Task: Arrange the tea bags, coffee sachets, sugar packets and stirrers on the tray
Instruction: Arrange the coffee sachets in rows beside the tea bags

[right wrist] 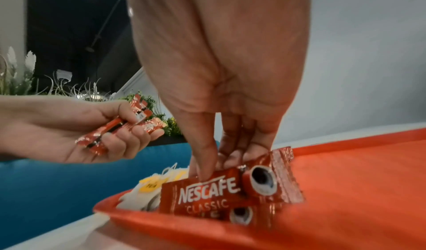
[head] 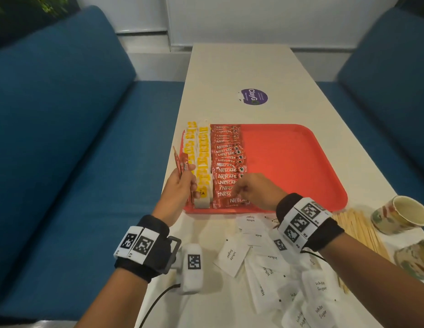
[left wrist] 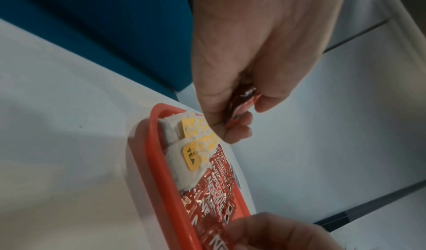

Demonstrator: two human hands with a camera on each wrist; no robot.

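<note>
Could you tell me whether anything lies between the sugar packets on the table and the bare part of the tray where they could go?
Only the right hand and its wrist reach across above the tray's near rim; otherwise nothing visible lies between the sugar packets and the bare red floor.

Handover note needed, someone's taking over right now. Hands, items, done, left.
Left hand: grips a spare bundle of coffee sachets above the tray's left edge.
Right hand: fingers pinch the nearest sachet at the near end of the coffee row.
Red tray: tea bags in rows at far left, coffee row beside them; right half bare.
Left: place the held sachets, then the sugar packets and stirrers, both on the table near the tray.
</note>
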